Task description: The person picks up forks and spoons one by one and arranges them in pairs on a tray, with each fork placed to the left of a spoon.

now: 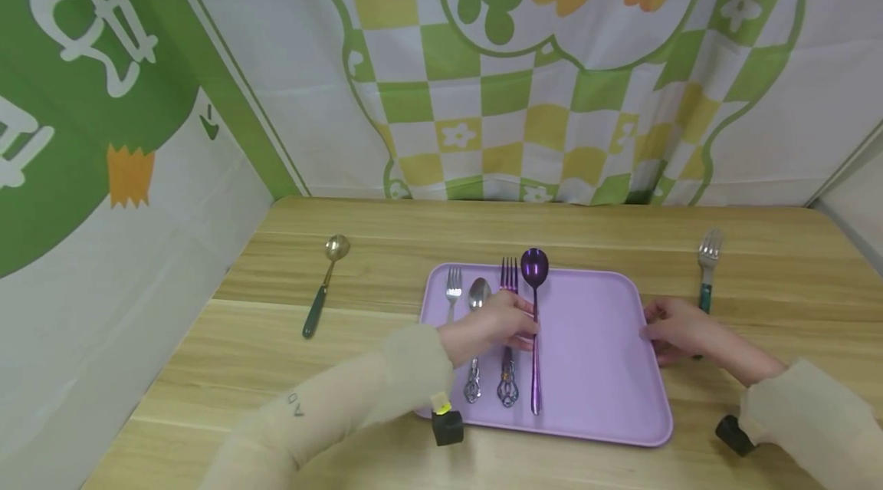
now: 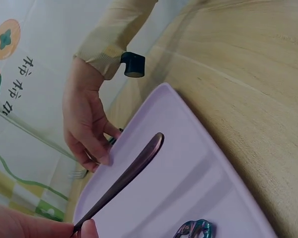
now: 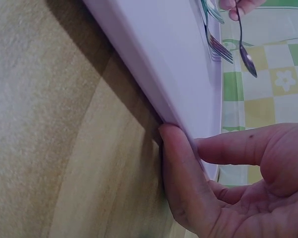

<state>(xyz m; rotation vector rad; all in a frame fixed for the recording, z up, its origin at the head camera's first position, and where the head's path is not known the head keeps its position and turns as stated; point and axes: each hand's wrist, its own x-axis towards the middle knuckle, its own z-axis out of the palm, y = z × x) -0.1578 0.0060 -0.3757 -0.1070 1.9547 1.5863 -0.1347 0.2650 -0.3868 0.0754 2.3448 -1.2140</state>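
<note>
A purple spoon (image 1: 535,356) is pinched at its handle by my left hand (image 1: 493,325), above the lilac tray (image 1: 593,352). The left wrist view shows the spoon's handle (image 2: 121,182) lifted off the tray's surface. My right hand (image 1: 683,330) grips the tray's right rim, thumb and fingers on either side of it in the right wrist view. On the tray's left half lie a small silver fork (image 1: 453,287), a silver spoon (image 1: 479,294) and a purple-tined fork (image 1: 508,379) with an ornate handle. My left hand hides parts of these.
A gold spoon with a green handle (image 1: 314,314) lies on the wooden table (image 1: 276,367) left of the tray. To the right, a silver fork with a green handle (image 1: 707,264) lies partly behind my right hand. A patterned curtain (image 1: 483,137) hangs behind the table.
</note>
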